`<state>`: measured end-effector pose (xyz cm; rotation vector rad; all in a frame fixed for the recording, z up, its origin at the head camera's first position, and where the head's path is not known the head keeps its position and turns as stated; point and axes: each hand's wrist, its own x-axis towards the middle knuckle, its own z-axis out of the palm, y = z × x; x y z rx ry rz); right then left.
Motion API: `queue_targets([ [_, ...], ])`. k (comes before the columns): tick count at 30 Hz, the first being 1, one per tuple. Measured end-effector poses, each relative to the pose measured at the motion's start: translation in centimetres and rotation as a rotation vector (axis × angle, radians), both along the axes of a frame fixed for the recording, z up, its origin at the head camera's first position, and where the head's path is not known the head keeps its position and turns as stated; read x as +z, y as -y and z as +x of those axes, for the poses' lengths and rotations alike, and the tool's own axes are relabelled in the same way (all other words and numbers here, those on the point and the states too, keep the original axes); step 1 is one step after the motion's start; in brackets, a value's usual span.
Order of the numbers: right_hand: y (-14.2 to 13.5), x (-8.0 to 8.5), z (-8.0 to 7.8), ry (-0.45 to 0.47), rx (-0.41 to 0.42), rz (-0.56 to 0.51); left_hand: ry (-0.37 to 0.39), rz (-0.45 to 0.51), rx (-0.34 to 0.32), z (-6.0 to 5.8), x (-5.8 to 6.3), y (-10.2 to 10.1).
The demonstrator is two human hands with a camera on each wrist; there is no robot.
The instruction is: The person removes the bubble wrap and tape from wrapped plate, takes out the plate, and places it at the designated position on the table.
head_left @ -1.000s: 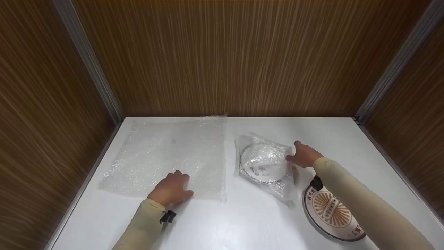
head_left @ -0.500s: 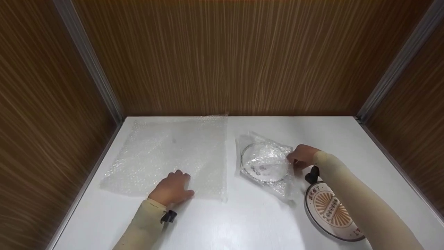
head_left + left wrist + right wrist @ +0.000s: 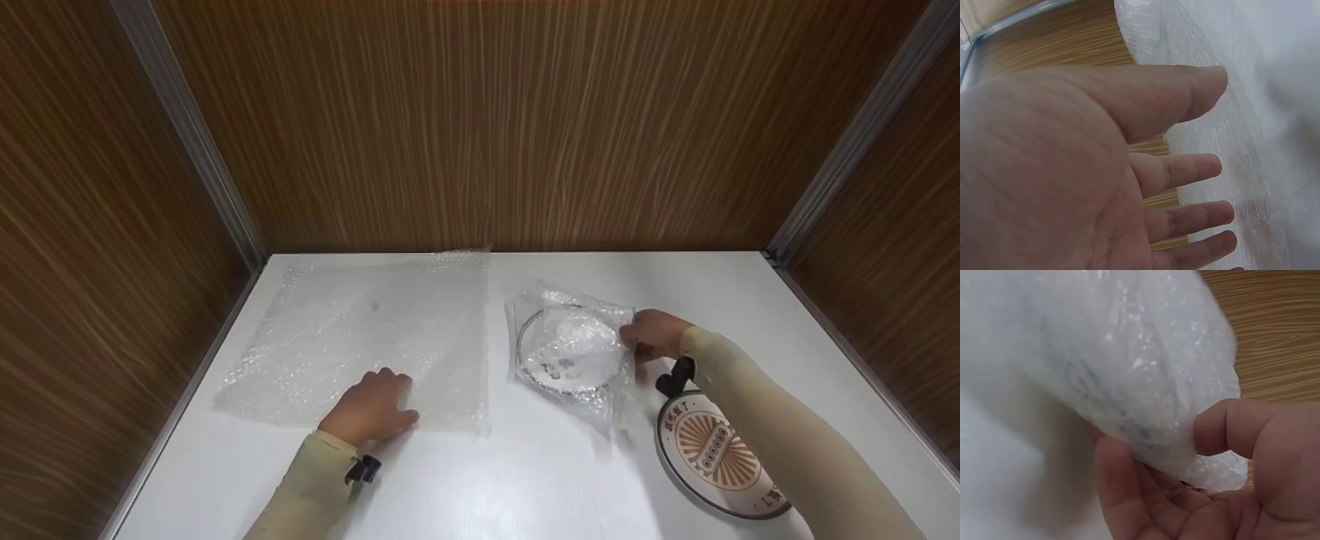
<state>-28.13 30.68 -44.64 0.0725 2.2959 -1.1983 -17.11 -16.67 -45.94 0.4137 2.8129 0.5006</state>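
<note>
Head view: one wrapped plate (image 3: 564, 349) on one white table (image 3: 517, 487). At wrapped plate's right edge: one right hand (image 3: 655, 334), pinching it between thumb and fingers. Left of wrapped plate: one spread bubble-wrap sheet (image 3: 375, 337), one left hand (image 3: 371, 409) over it, fingers extended. Right of wrapped plate, nearer the camera: one uncovered printed plate (image 3: 712, 454), partly hidden.

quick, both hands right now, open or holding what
Left hand: open, at the bubble wrap sheet.
Right hand: closed, pinching the edge of the wrapped plate.

White tabletop (image 3: 525, 487); my cream sleeves (image 3: 795, 435); bare disc (image 3: 712, 454), brown sunburst, red lettering; wrapped disc (image 3: 570, 349), dark-rimmed, print perhaps reddish.
</note>
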Motion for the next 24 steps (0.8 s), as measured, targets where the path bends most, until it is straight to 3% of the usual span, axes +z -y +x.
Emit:
queue_targets([
  [8,0.8,3.4,0.3,-0.144,0.009,-0.071,-0.009,0.026,0.033,0.0,0.2,0.0],
  [14,3.9,5.0,1.8,-0.176,0.048,-0.158,-0.051,0.054,0.022,0.2,0.5,-0.1],
  [17,6.0,4.5,2.7,-0.156,0.087,-0.184,-0.137,0.071,0.007,0.1,0.5,-0.2],
  [24,9.9,1.1,4.6,-0.101,0.149,-0.168,-0.346,0.133,0.013,-0.3,1.0,-0.9],
])
